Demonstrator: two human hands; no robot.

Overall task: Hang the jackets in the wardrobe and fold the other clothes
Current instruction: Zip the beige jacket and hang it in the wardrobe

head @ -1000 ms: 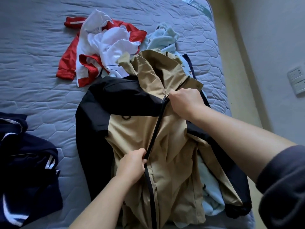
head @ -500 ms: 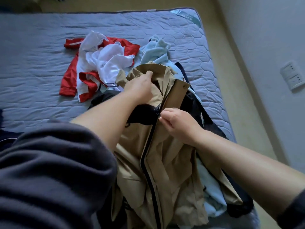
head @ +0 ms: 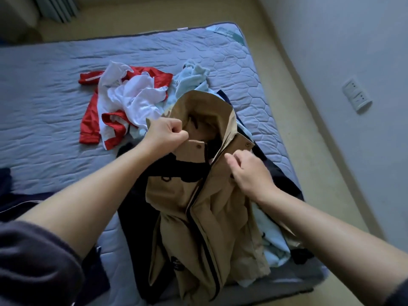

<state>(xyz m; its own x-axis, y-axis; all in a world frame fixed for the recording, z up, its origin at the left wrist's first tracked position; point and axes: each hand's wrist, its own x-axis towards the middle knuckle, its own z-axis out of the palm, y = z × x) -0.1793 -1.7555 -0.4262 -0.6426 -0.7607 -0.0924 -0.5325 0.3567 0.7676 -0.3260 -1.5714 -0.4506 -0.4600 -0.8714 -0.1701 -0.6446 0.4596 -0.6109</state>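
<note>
A tan and black jacket (head: 198, 217) is lifted off the grey mattress (head: 48, 102), its front zipped most of the way and its hood standing open at the top. My left hand (head: 164, 134) grips the left collar flap beside a snap button. My right hand (head: 247, 171) pinches the right collar edge near the zipper top. Behind the jacket lie a red and white garment (head: 123, 102) and a pale blue garment (head: 192, 78), crumpled. More pale blue cloth (head: 271, 237) shows under the jacket's right side.
Dark navy clothing (head: 13, 195) lies at the mattress's left edge. The beige floor (head: 309, 120) runs along the right of the mattress up to a grey wall with a socket plate (head: 356, 97). A radiator or curtain foot (head: 57, 7) stands at the top left.
My left hand rose from the lower zipper to the hood, then to the left collar flap. My right hand stayed at the collar. The jacket's top came up off the bed.
</note>
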